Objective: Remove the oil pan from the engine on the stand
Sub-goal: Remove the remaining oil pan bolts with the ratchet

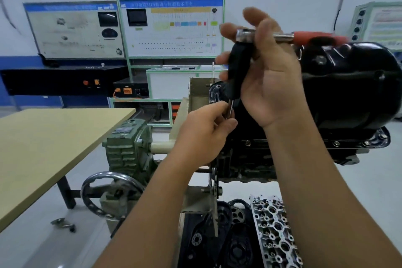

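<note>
The black oil pan (348,80) sits on top of the inverted engine (250,159) at the right, with bolts along its flange (336,143). In front of the pan, my right hand (269,76) grips a ratchet (244,35) with a red handle (315,36) pointing right. A black handle-like piece (237,67) hangs down from the ratchet head. Just below it, my left hand (204,135) pinches the thin metal shaft (230,109) at its lower end. The tool is off the engine's bolts.
The stand's green gearbox (128,146) and chrome handwheel (111,193) are at lower left. A wooden table (54,148) stands to the left. Below the engine lie a cylinder head (276,235) and black covers (230,241). Training panels (171,26) line the back wall.
</note>
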`<state>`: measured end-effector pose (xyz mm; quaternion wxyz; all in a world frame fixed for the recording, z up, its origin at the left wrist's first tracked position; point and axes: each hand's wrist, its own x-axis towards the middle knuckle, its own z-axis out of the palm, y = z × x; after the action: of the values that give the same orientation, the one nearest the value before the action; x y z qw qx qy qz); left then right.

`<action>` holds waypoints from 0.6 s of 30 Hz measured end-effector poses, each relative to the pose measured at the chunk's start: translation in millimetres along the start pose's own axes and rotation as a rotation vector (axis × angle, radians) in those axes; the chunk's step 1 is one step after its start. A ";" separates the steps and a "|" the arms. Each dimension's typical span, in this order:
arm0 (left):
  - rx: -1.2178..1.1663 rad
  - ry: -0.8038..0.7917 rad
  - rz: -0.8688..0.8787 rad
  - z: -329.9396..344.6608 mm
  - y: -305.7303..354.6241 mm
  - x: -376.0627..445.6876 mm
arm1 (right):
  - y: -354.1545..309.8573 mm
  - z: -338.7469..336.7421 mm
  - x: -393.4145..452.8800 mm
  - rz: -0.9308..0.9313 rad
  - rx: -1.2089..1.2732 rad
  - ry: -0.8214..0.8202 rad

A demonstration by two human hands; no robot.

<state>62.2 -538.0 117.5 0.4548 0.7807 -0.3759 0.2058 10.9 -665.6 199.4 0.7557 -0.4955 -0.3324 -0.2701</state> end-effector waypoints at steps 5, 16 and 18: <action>0.006 0.110 -0.020 8.9 -1.3 0.2 | 7.3 3.2 1.6 -0.251 -0.259 0.070; 0.057 0.128 0.040 9.7 -5.3 -3.4 | 10.0 7.7 -1.0 -0.100 0.005 -0.034; 0.079 0.164 0.035 12.2 -6.4 -2.8 | 13.9 10.5 -0.4 -0.298 -0.211 -0.020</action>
<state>65.1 -545.5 105.9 0.4493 0.7718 -0.3426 0.2918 18.4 -650.7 194.3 0.6479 -0.5200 -0.3793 -0.4075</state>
